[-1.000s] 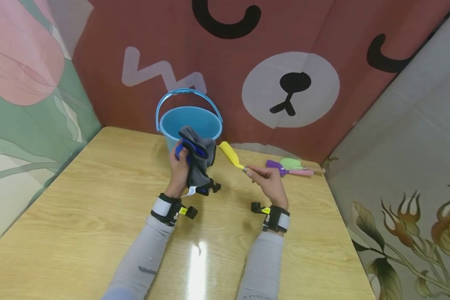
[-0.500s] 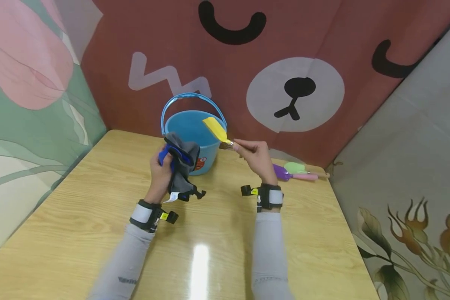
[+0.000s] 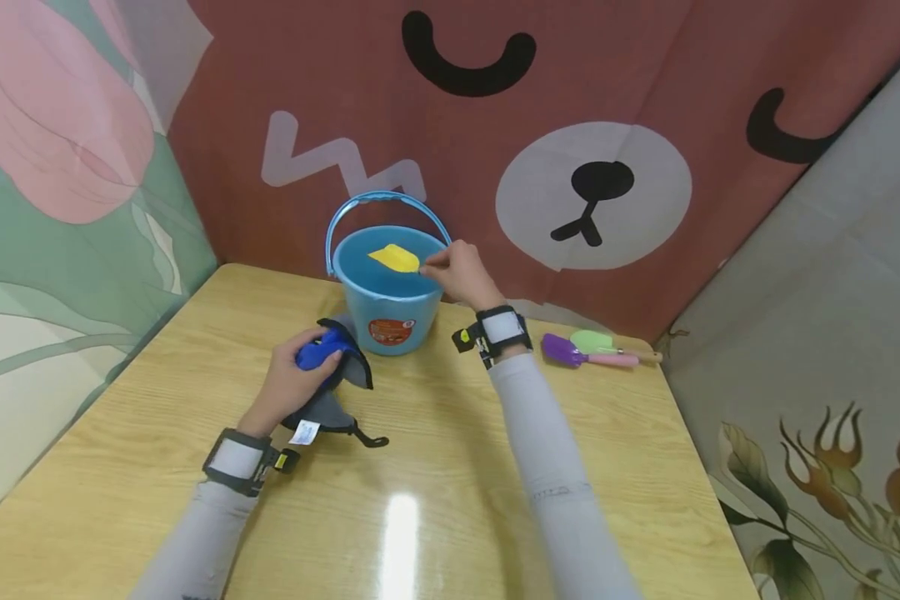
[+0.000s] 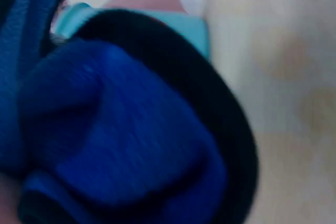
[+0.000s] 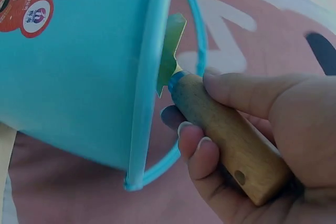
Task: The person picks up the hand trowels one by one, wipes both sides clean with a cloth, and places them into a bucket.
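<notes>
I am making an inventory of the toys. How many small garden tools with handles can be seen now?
3. A yellow trowel is in the right hand over the blue bucket. A purple one and a green one lie at the table's far right. The bucket may hide more.

Both arms are extended forward in grey sleeves, each wrist banded with a black-and-white strap. The left hand (image 3: 288, 385) is held low, palm down, its fingers curled over what it grips; in the left wrist view the hand itself is hidden. The right arm is stretched further forward and raised. The right hand (image 3: 453, 271) is closed in a grip, thumb on top and fingers (image 5: 202, 156) curled beneath, as the right wrist view shows.
</notes>
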Motion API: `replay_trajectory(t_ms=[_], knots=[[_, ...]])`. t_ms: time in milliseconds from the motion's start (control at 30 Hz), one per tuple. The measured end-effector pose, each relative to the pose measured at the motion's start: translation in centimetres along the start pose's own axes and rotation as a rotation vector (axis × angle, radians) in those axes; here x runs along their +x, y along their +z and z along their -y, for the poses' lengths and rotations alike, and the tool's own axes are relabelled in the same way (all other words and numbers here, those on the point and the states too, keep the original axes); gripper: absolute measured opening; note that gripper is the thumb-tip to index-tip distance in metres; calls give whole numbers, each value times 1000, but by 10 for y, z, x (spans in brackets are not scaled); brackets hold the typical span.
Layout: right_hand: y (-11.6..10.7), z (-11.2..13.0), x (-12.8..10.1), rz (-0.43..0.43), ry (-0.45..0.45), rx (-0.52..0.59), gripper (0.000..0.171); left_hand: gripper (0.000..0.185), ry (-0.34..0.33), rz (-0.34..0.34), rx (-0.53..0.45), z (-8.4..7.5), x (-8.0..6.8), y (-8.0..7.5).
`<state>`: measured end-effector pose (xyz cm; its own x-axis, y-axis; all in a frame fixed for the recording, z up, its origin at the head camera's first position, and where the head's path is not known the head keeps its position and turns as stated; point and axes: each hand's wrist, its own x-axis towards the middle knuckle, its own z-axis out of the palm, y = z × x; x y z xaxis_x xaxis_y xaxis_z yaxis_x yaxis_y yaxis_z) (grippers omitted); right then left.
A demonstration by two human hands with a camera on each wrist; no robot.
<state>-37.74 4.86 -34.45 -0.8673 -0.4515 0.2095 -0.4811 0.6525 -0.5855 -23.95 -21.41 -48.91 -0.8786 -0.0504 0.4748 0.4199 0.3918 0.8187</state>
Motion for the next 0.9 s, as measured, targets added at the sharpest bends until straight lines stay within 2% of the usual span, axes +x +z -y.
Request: replay_trajectory(t_ms=[100,167,233,333,433,500,667,800,900], knots=[[7,9,16,46,-5,-43,25,42,57,119,175,12,-4,-5],[11,11,26,72,-11,-86,21,45,69,196,308,19,-6,-9],[16,12,34,98,-4,-135,17,48,61,264,421,24,-8,-11],[24,9,44,147,4,-228,14,51,21,332,519,29,-10,-15],[31,6,50,193,24,-281,14,52,-21,370,543,30,-12,-19],[35,4,53,228,43,-306,20,52,-36,390,547,30,-13,-20],[41,0,57,368,109,-356,41,50,-20,419,544,34,-16,-21],[44,2,55,496,146,-447,37,51,4,426,542,34,-21,-21],[45,4,55,570,169,-490,33,60,-27,453,560,31,-23,-22]])
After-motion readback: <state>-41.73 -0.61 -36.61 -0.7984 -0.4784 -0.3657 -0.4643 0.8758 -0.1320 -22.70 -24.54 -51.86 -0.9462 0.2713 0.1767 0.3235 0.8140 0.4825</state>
